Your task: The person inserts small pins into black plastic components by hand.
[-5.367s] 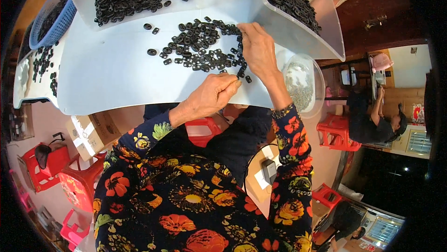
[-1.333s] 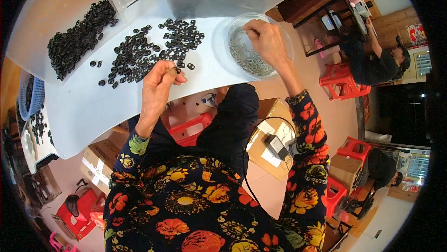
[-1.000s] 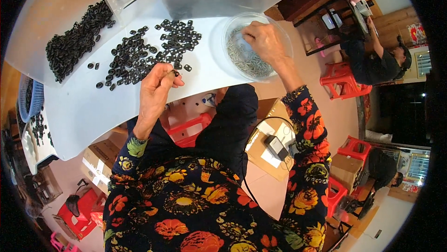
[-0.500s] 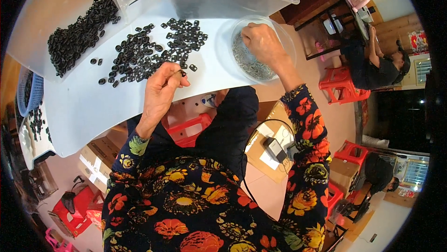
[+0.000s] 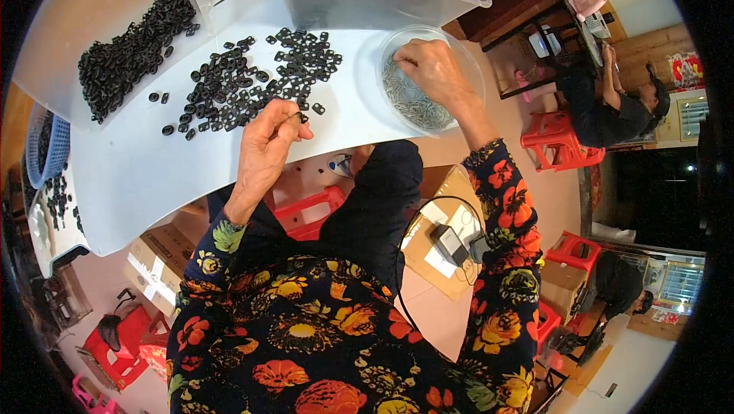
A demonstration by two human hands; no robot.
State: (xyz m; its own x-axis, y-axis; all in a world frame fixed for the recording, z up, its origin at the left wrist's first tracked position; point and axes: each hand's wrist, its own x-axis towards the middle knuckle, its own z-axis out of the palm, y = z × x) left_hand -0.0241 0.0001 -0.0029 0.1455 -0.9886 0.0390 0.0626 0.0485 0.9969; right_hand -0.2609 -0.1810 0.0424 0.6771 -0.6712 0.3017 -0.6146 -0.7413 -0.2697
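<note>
Between the thumb and fingers of my left hand (image 5: pixel 266 146) is a small black plastic part (image 5: pixel 303 117), held above the table's front edge. My right hand (image 5: pixel 430 70) reaches into a round clear tub (image 5: pixel 478 81), its fingers pinched together just over small silvery metal pins (image 5: pixel 417 108). Whether a pin sits in those fingertips is hidden. Loose black plastic parts (image 5: pixel 229 85) with holes in them lie spread over the white table (image 5: pixel 153 177), just beyond my left hand.
A clear bin (image 5: pixel 367 3) of black parts stands at the back. To the left, another heap (image 5: pixel 134 55) lies in a tipped clear container. A blue basket (image 5: pixel 52 155) is at the far left. Seated people (image 5: pixel 612 108) and red stools (image 5: pixel 562 141) are at the right.
Both hands stay almost where they were. My right fingers have shifted very slightly within the tub, and the view has moved a little.
</note>
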